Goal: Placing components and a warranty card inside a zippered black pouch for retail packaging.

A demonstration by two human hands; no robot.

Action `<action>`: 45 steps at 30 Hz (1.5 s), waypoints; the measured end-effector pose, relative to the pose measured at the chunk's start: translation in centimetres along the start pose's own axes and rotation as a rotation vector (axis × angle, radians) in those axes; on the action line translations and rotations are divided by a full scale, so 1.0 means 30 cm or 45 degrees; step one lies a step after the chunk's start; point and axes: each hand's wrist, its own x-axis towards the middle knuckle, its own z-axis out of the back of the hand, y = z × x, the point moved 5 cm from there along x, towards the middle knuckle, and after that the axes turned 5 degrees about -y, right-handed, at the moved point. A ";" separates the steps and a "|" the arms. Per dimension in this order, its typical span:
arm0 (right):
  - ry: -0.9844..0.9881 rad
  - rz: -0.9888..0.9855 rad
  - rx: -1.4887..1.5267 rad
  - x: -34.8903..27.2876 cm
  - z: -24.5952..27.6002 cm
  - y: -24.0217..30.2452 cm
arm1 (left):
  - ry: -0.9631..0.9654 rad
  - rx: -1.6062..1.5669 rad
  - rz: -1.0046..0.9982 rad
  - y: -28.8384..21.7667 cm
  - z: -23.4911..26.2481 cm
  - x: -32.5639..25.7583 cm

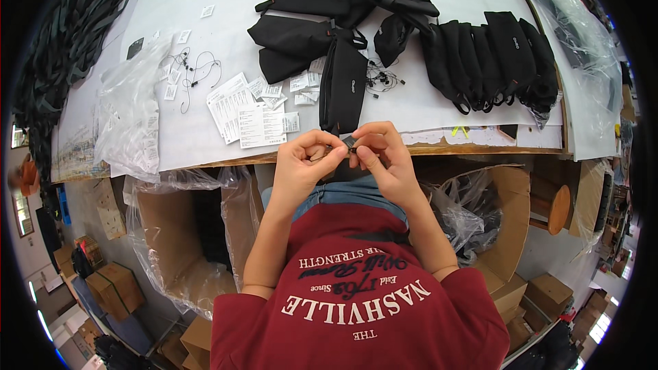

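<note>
My left hand [308,157] and my right hand [381,156] meet just off the table's near edge, thumbs and fingers pinched together. Between the fingertips is a small black piece [352,149], too small to make out clearly. Directly beyond lies a long black fabric pouch [346,82], its near end reaching the fingers. Beside it on the left are printed white cards [255,123] and several small white packets [301,83]. Thin black tag cords with small clasps [384,79] lie to the pouch's right, and more loose cords [195,72] to the left.
More black pouches [301,38] are piled at the table's middle, and a row of them [480,62] stands on the right. Clear plastic bags [133,109] lie at left. Plastic-lined cardboard boxes [168,240] [510,212] stand below the edge. Black straps [75,34] hang far left.
</note>
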 end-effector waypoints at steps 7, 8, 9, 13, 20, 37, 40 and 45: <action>-0.005 0.107 -0.120 -0.002 -0.002 0.006 | 0.099 -0.073 0.088 0.018 -0.004 0.003; -0.004 0.105 -0.120 -0.004 -0.001 0.007 | 0.099 -0.085 0.104 0.021 -0.001 0.004; -0.006 0.058 -0.087 -0.006 0.000 0.004 | 0.098 -0.086 0.106 0.024 0.002 0.005; 0.008 0.008 -0.057 -0.009 -0.002 0.007 | 0.101 -0.108 0.118 0.027 0.008 0.005; 0.013 0.085 -0.124 -0.009 -0.006 0.010 | 0.087 -0.046 0.105 0.026 0.002 0.000; -0.166 -0.148 -0.697 0.207 0.070 -0.111 | 0.319 0.616 -0.212 -0.021 -0.112 -0.077; -0.209 -0.193 -1.091 0.212 0.069 -0.129 | 0.382 0.626 -0.368 0.000 -0.143 -0.103; -0.310 -0.003 -1.083 0.150 0.111 -0.058 | 0.156 0.696 -0.740 -0.035 -0.082 -0.056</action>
